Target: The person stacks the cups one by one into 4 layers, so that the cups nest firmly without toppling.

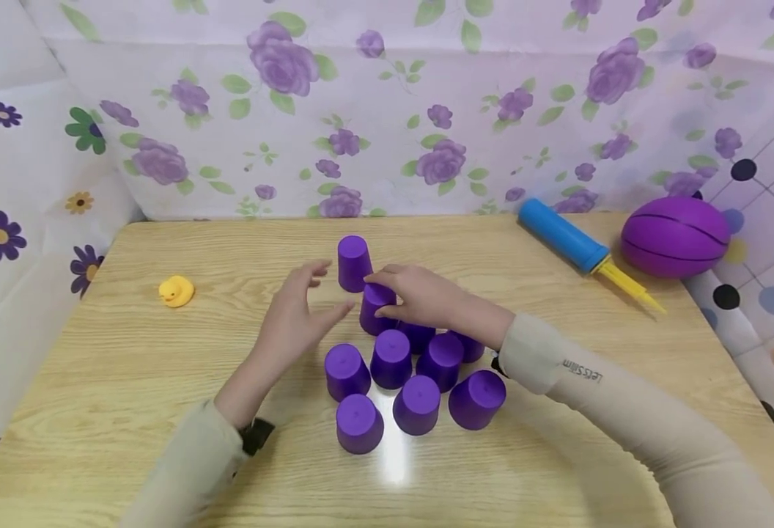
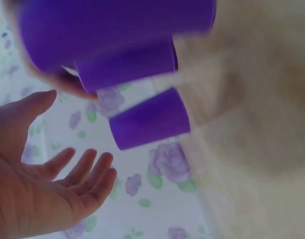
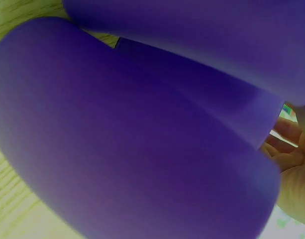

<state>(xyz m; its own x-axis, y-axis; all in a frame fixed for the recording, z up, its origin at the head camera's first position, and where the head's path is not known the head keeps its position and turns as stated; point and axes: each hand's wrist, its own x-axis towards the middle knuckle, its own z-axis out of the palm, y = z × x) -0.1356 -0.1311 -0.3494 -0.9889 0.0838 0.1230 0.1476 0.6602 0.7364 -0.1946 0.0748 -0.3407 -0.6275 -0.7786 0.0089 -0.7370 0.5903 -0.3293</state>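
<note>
Left hand [image 1: 291,320]: empty, fingers spread wide. Right hand [image 1: 423,295]: pinching cup [image 1: 377,298], centre frame; best kept upright.

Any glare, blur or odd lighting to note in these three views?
Head: mostly sharp, with a bright glare streak on the tabletop near the front cups; left wrist: tabletop smeared and shadowed, topmost cup soft-edged, left hand clearer; right wrist: the large near cup looks dim and soft, the tabletop tinted yellowish.
</note>
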